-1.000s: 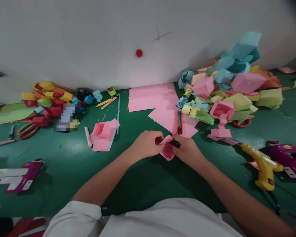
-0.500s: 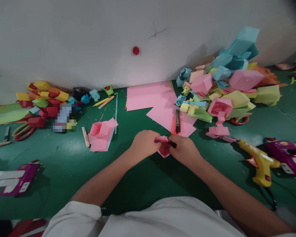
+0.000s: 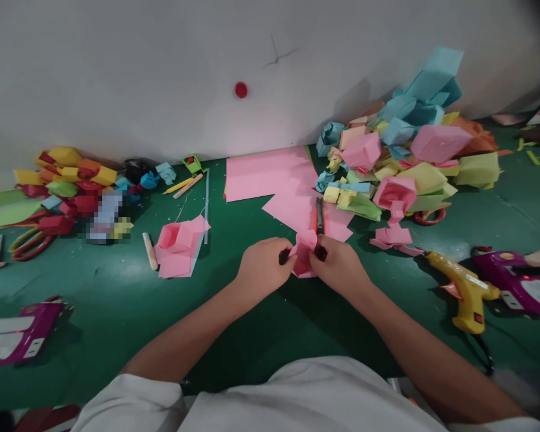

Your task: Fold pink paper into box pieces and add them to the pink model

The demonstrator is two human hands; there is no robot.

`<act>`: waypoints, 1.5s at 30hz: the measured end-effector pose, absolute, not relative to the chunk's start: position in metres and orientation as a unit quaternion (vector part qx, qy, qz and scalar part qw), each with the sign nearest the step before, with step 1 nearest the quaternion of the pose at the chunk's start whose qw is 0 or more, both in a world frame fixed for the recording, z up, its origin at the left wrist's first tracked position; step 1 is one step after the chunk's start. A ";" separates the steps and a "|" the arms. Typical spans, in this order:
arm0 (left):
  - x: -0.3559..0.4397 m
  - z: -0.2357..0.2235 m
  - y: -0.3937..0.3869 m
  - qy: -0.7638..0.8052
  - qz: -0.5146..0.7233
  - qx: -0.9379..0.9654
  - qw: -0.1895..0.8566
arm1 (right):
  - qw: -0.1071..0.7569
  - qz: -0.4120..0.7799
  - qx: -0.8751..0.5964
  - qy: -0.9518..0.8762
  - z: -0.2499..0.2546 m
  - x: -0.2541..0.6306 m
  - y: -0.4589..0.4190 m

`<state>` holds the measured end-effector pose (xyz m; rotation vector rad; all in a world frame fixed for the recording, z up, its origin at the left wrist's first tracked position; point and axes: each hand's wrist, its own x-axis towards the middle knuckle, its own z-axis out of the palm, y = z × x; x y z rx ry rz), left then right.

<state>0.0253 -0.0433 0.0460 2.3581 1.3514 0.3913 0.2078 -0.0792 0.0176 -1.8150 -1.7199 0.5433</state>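
Note:
Between my two hands is a small pink folded paper piece (image 3: 305, 255), its hollow side facing me and a rounded flap standing up at the top. My left hand (image 3: 266, 263) pinches its left edge, fingers curled. On the right edge, my right hand (image 3: 342, 264) grips it the same way. Just beyond lies an orange-and-black utility knife (image 3: 320, 217) on pink paper sheets (image 3: 288, 210), partly hidden by the folded piece. To the left, a pink folded paper box (image 3: 176, 236) rests on pink and pale blue paper.
Folded paper shapes (image 3: 396, 129) in several colours are heaped at the back right, another colourful pile (image 3: 72, 174) at the back left. A yellow glue gun (image 3: 468, 288) lies right, near a purple device (image 3: 513, 276). Scissors (image 3: 31, 243) and a second purple device (image 3: 27, 330) lie left.
The pink folded piece has been turned and opened up, so more of its inside shows and its flap stands taller. My hands have moved slightly apart. The view has shifted a little.

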 end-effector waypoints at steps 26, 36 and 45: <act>0.027 0.032 -0.038 0.434 0.216 0.837 0.255 | 0.284 0.220 -0.621 -0.697 0.015 0.214 -0.077; 0.027 0.034 -0.030 0.446 0.195 0.825 0.287 | 0.286 0.245 -0.580 -0.723 0.014 0.214 -0.078; 0.020 0.043 -0.024 0.397 0.129 0.861 0.291 | 0.301 0.310 -0.505 -0.747 0.019 0.212 -0.082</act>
